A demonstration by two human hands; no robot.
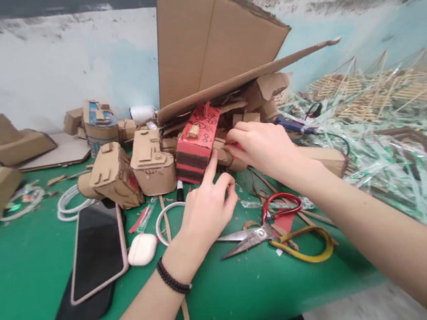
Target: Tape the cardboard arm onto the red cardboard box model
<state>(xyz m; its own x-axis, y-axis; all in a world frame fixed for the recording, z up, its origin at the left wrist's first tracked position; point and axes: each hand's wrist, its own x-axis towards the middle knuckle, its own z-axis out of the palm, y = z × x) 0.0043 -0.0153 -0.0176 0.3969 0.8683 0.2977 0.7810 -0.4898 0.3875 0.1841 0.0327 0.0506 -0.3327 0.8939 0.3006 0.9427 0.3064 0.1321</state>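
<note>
A red painted cardboard box (pixel 199 135) with black drawings and dark stripes stands before my hands. My left hand (pixel 207 210) points its index finger at the box's lower right corner, touching it or nearly so; its other fingers curl loosely around nothing. Just right of the box, my right hand (pixel 260 146) has thumb and fingers pinched on a small cardboard piece (pixel 219 144), partly hidden by the fingers. Below the hands lie open scissors (pixel 261 233) with one red and one yellow handle. Brown cardboard blocks (pixel 153 165) stand left of the red box.
On the green table (pixel 231 303) lie a phone (pixel 96 247), a white earbud case (pixel 142 249) and coiled white cable (pixel 73 202). Large cardboard sheets (pixel 198 32) lean behind. Clear plastic strips (pixel 388 159) and wooden-stick structures (pixel 353 91) pile up at the right.
</note>
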